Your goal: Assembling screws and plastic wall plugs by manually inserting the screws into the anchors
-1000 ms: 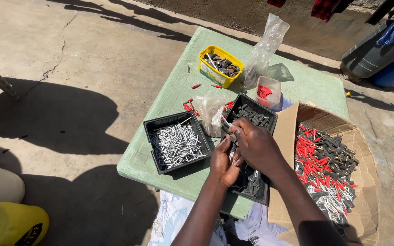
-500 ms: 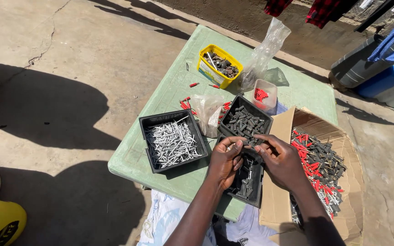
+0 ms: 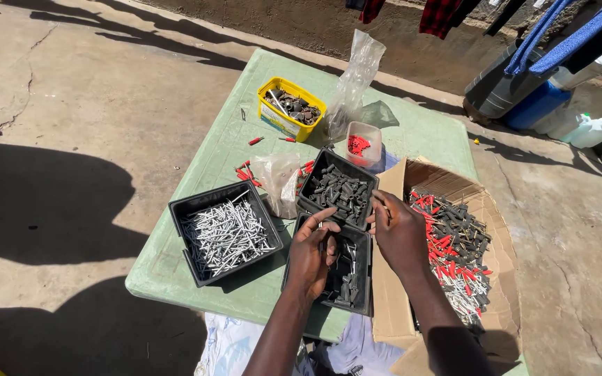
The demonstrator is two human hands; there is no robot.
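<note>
— Small metal piece — where is it sitting?
— It is lying pinched at the left hand's fingertips, right over the near black tray.
— And the right hand?
— It is hovering just beside that tray, fingers curling inward — whether they are gripping anything, I cannot tell.
— What is lying beyond the tray?
— Another black tray of dark plugs is touching its far edge.

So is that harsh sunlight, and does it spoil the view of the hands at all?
Head view: strong sun, with hard dark shadows across the concrete ground and under the green table. The silver nails glint brightly. The left hand and right hand are sharp, though what the fingers pinch is too small to tell.
</note>
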